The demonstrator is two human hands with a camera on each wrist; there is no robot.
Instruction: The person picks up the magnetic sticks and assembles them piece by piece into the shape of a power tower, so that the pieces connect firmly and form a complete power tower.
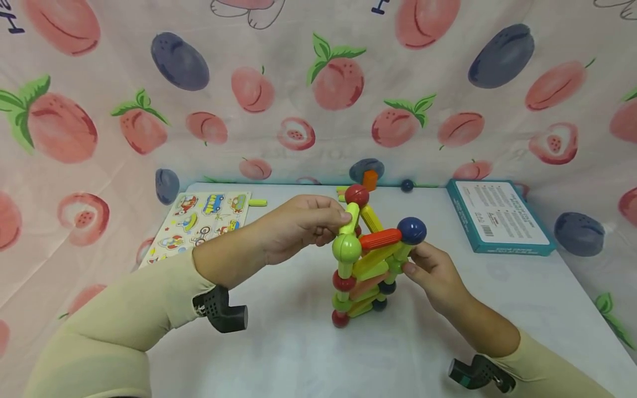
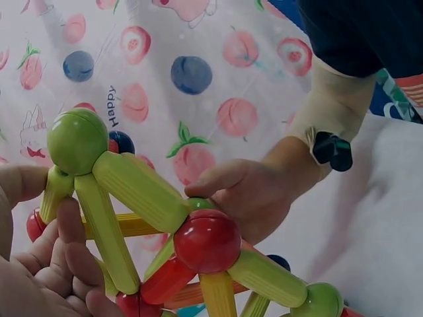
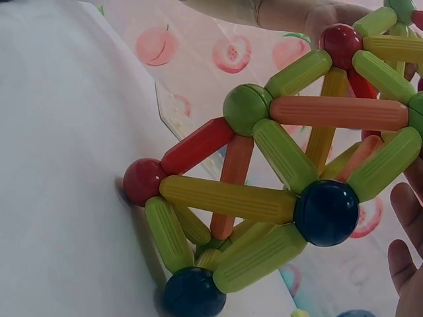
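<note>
A standing tower of magnetic rods and balls [image 1: 365,271] rises in the middle of the table, with red, green and dark blue balls joined by green, yellow, red and orange rods. At its upper left my left hand [image 1: 298,226] pinches a light green rod [image 1: 351,213] just under the top red ball [image 1: 356,194]. The left wrist view shows that thumb and finger on a short green rod [image 2: 57,191] below a green ball [image 2: 78,140]. On the tower's right side my right hand [image 1: 438,273] holds it by a green joint, below the large blue ball [image 1: 412,230].
A sticker sheet [image 1: 199,213] with vehicle pictures lies at the back left, a loose green rod [image 1: 257,202] beside it. At the back right is a teal-edged box [image 1: 502,215]. A loose dark ball [image 1: 407,185] and an orange piece [image 1: 370,179] sit near the fruit-print backdrop.
</note>
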